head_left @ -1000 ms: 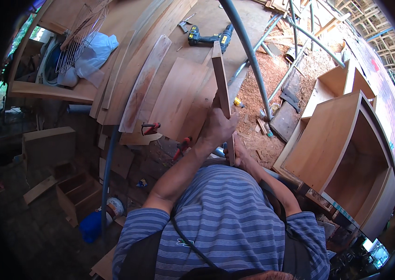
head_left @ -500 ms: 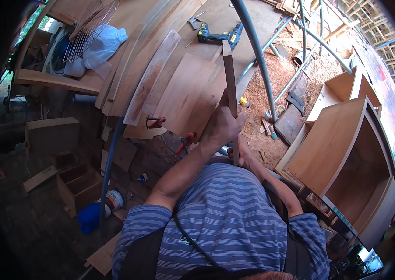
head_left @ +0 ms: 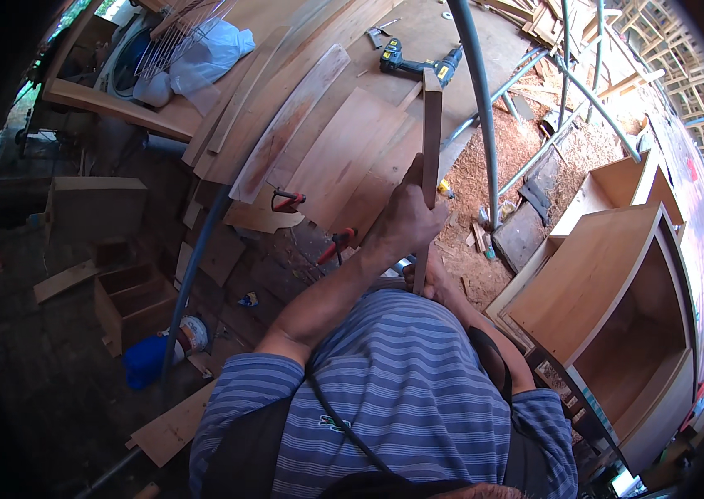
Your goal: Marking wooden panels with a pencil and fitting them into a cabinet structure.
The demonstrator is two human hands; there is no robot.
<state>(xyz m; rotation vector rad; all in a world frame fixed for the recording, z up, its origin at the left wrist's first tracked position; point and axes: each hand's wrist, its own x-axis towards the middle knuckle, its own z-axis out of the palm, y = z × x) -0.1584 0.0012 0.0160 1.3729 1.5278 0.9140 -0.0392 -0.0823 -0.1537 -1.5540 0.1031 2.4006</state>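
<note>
A long narrow wooden strip [head_left: 433, 125] points away from my chest, its far end over the workbench near a cordless drill [head_left: 420, 64]. My left hand [head_left: 410, 218] is wrapped around the strip at about its middle. Closer to my body, my right hand [head_left: 433, 274] grips the strip's near end, its fingers partly hidden behind the wood. Left of my hands, two red-handled clamps, an upper clamp [head_left: 289, 201] and a lower clamp [head_left: 337, 246], sit along the edge of the stacked boards [head_left: 352, 137].
A grey metal pole [head_left: 478, 100] rises just beyond the strip. Sawdust [head_left: 498, 158] covers the ground right of it. At right stands a wooden cabinet carcass [head_left: 585, 274]. On the left are a blue pole [head_left: 196, 266], a divided wooden box [head_left: 131, 308] and a blue container [head_left: 144, 362].
The whole scene has shifted slightly right in the upper part as my head moved. Both hands keep their grip on the strip, which points much the same way.
</note>
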